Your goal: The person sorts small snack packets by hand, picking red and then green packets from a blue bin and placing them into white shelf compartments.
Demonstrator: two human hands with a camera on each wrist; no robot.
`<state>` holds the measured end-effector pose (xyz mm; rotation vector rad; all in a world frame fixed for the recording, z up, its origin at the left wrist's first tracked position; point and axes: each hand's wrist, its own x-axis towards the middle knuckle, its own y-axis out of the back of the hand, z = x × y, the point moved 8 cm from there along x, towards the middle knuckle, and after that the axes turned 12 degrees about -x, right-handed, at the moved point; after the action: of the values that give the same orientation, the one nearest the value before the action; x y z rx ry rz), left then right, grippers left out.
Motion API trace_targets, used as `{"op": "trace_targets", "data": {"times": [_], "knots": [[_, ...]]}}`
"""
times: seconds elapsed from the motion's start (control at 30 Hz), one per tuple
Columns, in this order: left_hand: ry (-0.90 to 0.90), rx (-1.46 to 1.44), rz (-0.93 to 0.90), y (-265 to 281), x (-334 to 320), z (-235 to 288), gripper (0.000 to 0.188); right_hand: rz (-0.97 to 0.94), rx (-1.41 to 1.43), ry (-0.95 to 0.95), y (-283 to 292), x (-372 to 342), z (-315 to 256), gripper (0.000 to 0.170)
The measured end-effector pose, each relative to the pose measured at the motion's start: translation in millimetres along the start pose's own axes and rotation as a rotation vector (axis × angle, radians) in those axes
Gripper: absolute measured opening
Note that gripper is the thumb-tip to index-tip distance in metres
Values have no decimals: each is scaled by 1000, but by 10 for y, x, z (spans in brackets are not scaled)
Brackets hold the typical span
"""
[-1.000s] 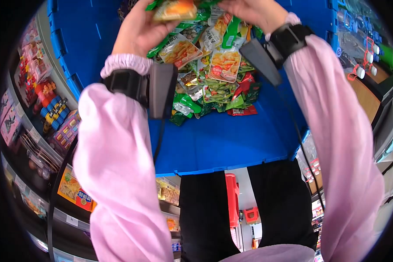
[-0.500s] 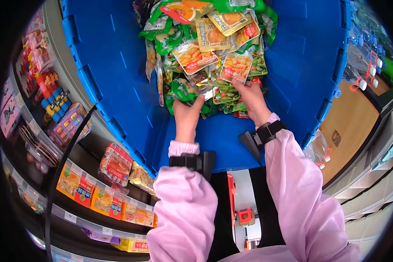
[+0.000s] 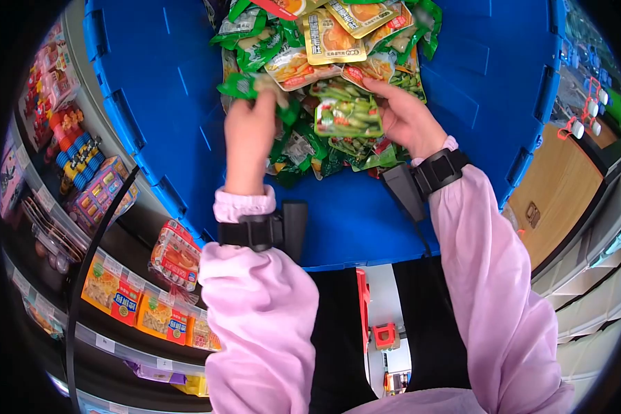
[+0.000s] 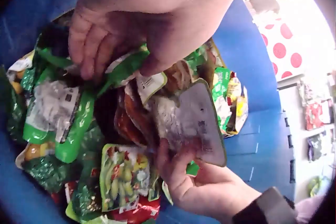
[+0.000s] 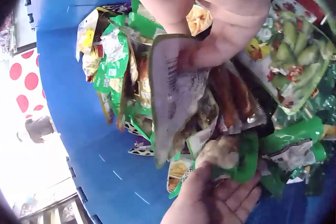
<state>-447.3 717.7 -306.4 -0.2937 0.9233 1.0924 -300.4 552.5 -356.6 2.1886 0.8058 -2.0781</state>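
In the head view, my left hand (image 3: 248, 141) pinches a green packet (image 3: 238, 85), blurred, at the left of a heap of food packets. To its right, my right hand (image 3: 414, 123) grips the edge of a clear-fronted packet of green beans (image 3: 348, 114) with red bits, held tilted over the heap. The left wrist view shows the greyish back (image 4: 197, 124) of a packet between the right hand's (image 4: 205, 187) thumb and fingers. In the right wrist view, the left hand's (image 5: 218, 200) thumb lies against a green packet with pale contents (image 5: 223, 153), below the right hand (image 5: 220, 24).
A deep blue crate (image 3: 352, 241) surrounds the heap, with gold pouches (image 3: 332, 38) toward its far side. Store shelves with boxed and bagged goods (image 3: 114, 293) stand at the left. Bottles and a wooden panel (image 3: 555, 200) are at the right.
Both hands moved from the heap's far side to its near side. Since half a second ago, the left hand went left and up with a green packet, and the right hand lifted the bean packet.
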Motion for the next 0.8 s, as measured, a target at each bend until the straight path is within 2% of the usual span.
{"op": "trace_targets", "data": {"times": [0.07,0.13,0.2,0.3,0.4,0.43,0.53,0.57,0.6,0.67,0.73,0.8], "knots": [[-57,-120,4,-39,24,311,31,33,-55,21,37,-38,-33,24],[-130,50,-16,13,180,481,33,-1,-8,-16,3,-34,9,27],[-139,-22,-63,-43,170,752,34,-51,45,-50,-60,-37,52,29],[-245,-221,-169,-172,240,1023,37,-48,126,-42,-155,6,137,30],[-142,-317,-301,-275,503,890,36,-74,206,-38,-191,-13,155,31],[-81,-342,-382,-335,508,845,43,-91,238,-45,-205,-13,159,31],[-189,-135,-327,-264,323,772,46,-210,255,-3,-280,-11,25,29],[-324,-123,-174,-153,119,850,47,-137,241,-2,-324,-38,-38,26],[-387,-214,-11,-11,-10,772,42,-74,233,24,-378,-69,-117,27],[-276,-209,107,173,-205,468,37,51,212,83,-469,-129,-280,29],[25,-308,-33,48,-240,154,38,-7,201,84,-544,-83,-390,32],[419,-531,-265,-302,-268,-53,61,-118,274,20,-638,-47,-450,29]]}}
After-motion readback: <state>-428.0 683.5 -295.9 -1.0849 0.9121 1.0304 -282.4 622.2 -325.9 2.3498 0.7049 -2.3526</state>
